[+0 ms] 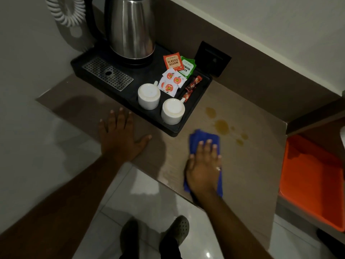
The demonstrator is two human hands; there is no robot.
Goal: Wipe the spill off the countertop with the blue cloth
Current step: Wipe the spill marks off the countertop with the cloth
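Cloth [204,136], blue and folded, lies flat on the bench [248,165] near its front edge, just right of the black tray [179,130]. The right hand [203,171] presses on it palm down, fingers [209,146] straight and close together, not curled around the fabric; a ring shows on one finger. The far end of the cloth sticks out past the fingertips, and its near end shows beside the wrist.

The spill [221,126], a string of amber puddles and drops, sits just beyond and to the right of the cloth. The largest puddle is very near the cloth's far right corner; whether they touch I cannot tell. A second puddle lies farther back beside the tray, and smaller drops trail off to the right.

The left hand [119,135] rests flat on the bench left of the cloth, fingers spread wide apart, holding nothing, its fingertips close to the tray's front edge.

On the tray stand a steel kettle [131,28], two white cups [148,96] turned upside down, and tea sachets [173,61] with small packets. An orange bin [311,178] sits lower down, right of the bench. Below, the person's shoes [179,228] stand on a pale tiled floor [141,199].
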